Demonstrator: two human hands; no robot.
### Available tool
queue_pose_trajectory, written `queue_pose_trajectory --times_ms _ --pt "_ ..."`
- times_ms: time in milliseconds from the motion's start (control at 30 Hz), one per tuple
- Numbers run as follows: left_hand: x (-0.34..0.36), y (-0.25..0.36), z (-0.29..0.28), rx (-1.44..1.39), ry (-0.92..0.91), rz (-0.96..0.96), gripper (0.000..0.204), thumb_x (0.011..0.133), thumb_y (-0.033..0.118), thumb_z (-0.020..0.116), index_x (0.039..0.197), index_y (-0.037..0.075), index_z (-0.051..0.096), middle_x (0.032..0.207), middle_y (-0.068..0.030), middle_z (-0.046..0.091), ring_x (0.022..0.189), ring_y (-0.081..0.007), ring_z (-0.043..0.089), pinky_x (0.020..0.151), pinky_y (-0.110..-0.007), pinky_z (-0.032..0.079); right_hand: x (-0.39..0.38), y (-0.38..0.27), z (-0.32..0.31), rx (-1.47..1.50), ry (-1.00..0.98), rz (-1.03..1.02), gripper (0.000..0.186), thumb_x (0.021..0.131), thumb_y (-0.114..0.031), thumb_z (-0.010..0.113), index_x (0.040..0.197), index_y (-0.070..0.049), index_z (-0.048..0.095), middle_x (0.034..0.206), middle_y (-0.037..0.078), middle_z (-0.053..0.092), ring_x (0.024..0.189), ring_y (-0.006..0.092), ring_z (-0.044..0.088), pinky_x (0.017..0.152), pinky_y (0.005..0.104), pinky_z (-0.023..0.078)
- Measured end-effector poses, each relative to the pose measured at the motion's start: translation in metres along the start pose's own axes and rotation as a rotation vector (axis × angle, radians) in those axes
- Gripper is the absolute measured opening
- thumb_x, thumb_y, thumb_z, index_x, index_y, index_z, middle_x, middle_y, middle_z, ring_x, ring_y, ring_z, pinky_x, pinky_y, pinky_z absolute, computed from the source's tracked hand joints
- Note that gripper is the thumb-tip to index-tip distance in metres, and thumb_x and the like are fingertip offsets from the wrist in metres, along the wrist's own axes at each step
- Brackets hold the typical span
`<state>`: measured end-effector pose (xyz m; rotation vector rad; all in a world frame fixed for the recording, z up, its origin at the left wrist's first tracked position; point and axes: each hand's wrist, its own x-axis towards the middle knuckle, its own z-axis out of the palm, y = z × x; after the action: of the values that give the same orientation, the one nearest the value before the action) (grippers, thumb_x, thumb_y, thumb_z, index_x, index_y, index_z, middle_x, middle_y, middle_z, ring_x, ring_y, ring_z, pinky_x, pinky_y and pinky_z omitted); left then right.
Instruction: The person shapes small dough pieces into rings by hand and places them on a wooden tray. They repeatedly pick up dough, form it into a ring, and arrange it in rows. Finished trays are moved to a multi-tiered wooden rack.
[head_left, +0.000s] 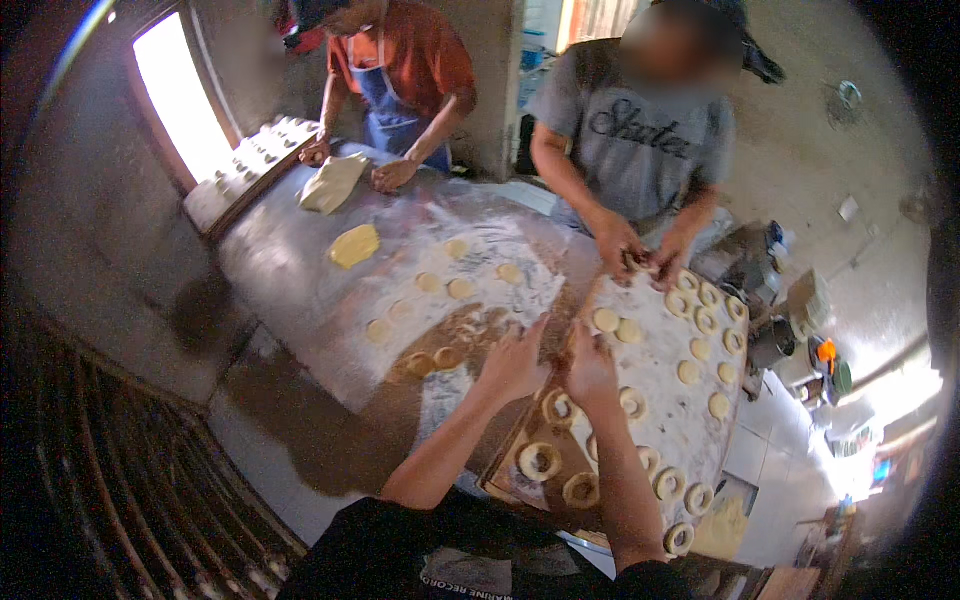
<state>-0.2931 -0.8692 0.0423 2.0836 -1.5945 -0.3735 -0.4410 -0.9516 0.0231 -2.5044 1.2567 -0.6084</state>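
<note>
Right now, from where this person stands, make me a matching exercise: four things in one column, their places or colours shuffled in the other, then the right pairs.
Column one:
1. Apron
2. Yellow dough
3. Dough rings
4. The wearer's left hand

Column two:
A. Set out on the floury board
B. Close by the board's left edge
C. Blue, over a red shirt
D. Flat on the table, near the pale dough sheet

Pairs: 1-C; 2-D; 3-A; 4-B
</note>
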Motion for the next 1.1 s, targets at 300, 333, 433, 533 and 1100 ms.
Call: queue_pose_trajectory --times_ms 300,333,433,533,1100 --pt "-0.076 -0.164 -0.055 -0.197 0.076 -0.419 0.034 0.092 0.016 0.059 0.119 -0.005 0.059 0.097 -0.0271 0.069 0.095 -0.0451 0.066 0.082 -0.052 0.052 0.035 -0.17 0.134 0.031 -0.439 0.04 0.033 0.088 -0.029 0.067 0.111 -0.005 0.059 0.094 0.021 0.068 0.093 0.0371 0.068 0.082 0.0465 0.053" --pt "-0.077 -0.168 -0.061 -0.183 0.072 -0.385 0.032 0.092 0.016 0.06 0.117 -0.004 0.06 0.094 -0.0261 0.07 0.092 -0.045 0.067 0.08 -0.052 0.053 0.039 -0.173 0.135 0.156 -0.459 0.01 0.032 0.088 -0.027 0.067 0.11 -0.005 0.058 0.094 0.019 0.068 0.092 0.0356 0.068 0.082 0.0453 0.053" --pt "-0.073 -0.172 -0.084 -0.255 0.152 -0.335 0.029 0.093 0.02 0.063 0.11 -0.003 0.066 0.093 -0.0253 0.07 0.088 -0.0407 0.069 0.078 -0.046 0.054 0.047 -0.176 0.112 0.462 -0.517 0.024 0.033 0.087 -0.018 0.07 0.111 -0.006 0.053 0.095 0.016 0.067 0.087 0.0282 0.068 0.078 0.0396 0.053" --pt "-0.067 -0.172 -0.113 -0.524 0.155 -0.182 0.03 0.092 0.024 0.068 0.104 -0.003 0.069 0.087 -0.0222 0.07 0.08 -0.0311 0.071 0.074 -0.038 0.055 0.05 -0.185 0.073 0.723 -0.536 0.02 0.036 0.086 -0.015 0.071 0.114 -0.007 0.048 0.086 0.013 0.065 0.081 0.0273 0.067 0.074 0.0399 0.052" --pt "-0.039 -0.174 -0.072 -1.534 0.421 -0.319 0.043 0.087 0.007 0.064 0.128 0.003 0.048 0.111 -0.0119 0.057 0.104 -0.0274 0.058 0.09 -0.039 0.05 0.041 -0.199 0.087 1.598 -0.287 0.206 0.044 0.099 -0.034 0.055 0.132 -0.008 0.042 0.105 0.011 0.064 0.097 0.0221 0.065 0.08 0.0355 0.049"
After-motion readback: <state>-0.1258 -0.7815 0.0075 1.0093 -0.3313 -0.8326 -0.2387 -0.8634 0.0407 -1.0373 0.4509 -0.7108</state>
